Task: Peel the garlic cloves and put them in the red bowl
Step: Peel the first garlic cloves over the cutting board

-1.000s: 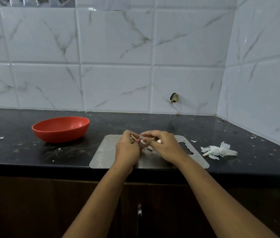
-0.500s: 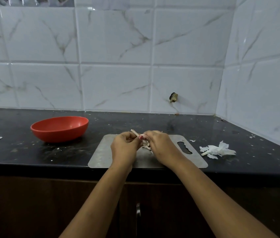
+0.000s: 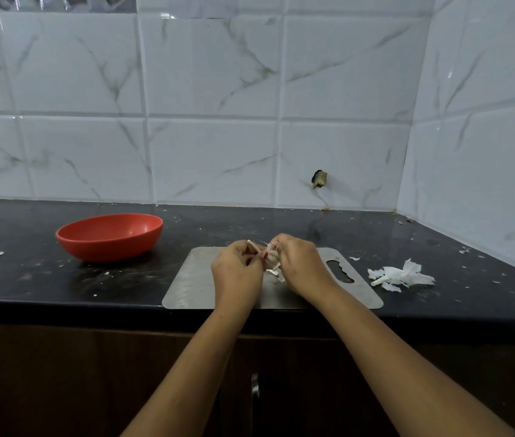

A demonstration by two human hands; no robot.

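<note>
Both hands are working close together above the steel cutting board, which lies right at the front edge of the black counter. The left hand and the right hand each have their fingers curled in, pinching the garlic between them. The backs of the hands hide most of it, so I cannot tell whether it is one clove or several joined, or how much skin is left on. A pale sliver pokes up at twelve o'clock from the left fingers. A strip of loose skin dangles at six o'clock under the right hand, over the board.

The red bowl sits at about ten o'clock from the hands, well apart from the board, and no clove shows in the part of its inside I can see. A heap of papery skins lies at three o'clock, just past the board's handle end.

Here is where I'd expect trouble. The grip is a fingertip one on something small and smooth, so a hard tug on the skin could pop the clove loose. With the board at the counter's lip, anything that shoots towards six o'clock goes to the floor. A nail pushed in too deep would gouge the flesh. Papery bits cling to fingers and could ride along into the bowl. The carry to ten o'clock also crosses gritty counter, a poor place to fumble a peeled clove.
</note>
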